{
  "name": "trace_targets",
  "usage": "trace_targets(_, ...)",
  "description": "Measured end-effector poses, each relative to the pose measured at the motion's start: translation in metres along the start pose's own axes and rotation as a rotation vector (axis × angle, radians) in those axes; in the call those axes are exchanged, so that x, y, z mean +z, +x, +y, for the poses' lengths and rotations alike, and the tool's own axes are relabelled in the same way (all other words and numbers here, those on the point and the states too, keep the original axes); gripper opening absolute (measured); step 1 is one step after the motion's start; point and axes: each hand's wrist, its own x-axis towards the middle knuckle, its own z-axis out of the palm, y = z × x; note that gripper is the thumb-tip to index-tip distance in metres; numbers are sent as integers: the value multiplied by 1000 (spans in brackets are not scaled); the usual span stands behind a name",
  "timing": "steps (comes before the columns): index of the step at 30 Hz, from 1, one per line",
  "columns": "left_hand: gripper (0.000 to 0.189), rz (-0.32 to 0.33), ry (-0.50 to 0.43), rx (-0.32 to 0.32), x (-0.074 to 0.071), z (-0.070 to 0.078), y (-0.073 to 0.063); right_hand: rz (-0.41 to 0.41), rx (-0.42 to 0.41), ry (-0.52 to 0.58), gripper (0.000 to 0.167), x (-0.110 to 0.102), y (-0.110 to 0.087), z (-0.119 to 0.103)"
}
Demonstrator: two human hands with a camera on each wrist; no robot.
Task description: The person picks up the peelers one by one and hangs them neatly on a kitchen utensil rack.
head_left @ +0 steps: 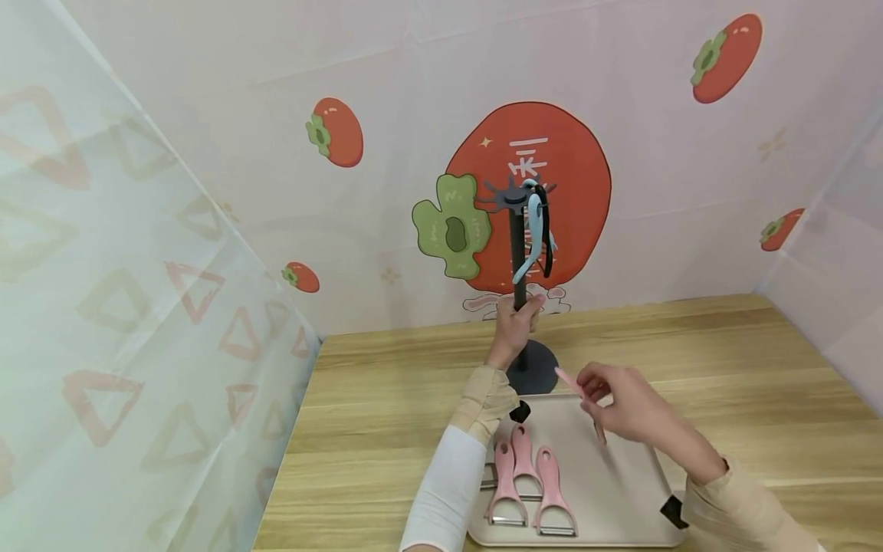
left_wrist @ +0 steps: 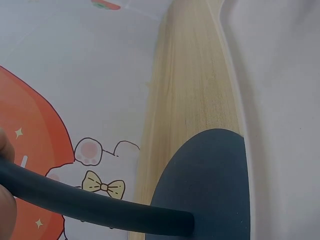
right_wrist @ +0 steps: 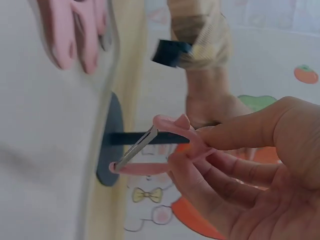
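My left hand grips the pole of a dark stand with a hooked top and a round base. In the left wrist view the pole runs down to that base; only a little of the hand shows at the left edge. Over the tray, my right hand pinches a pink peeler between thumb and fingers, its metal blade facing away from the palm. From the stand's hooks hang a light blue utensil and a black one, partly overlapping.
Several pink peelers lie on the left half of a pale tray, one mostly hidden by my left arm. Black clips sit at the tray's edges. Beyond the wooden table stands a printed wall.
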Motion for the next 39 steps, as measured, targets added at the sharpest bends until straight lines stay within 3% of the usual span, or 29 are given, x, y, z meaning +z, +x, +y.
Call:
trace_targets(10,52,4,34,-7,-1,-3,1,134,-46,27,27,-46,25,-8)
trace_targets(20,52,-4,38,-1,-2,-2,1,260,-154,73,26,-70,55,-13)
trace_targets(27,51,-7,38,1,-1,0,1,271,-116,86,29,-84,72,-17)
trace_targets(39,52,-3,19,-13,-1,0,1,342,-139,82,31,-102,100,-26)
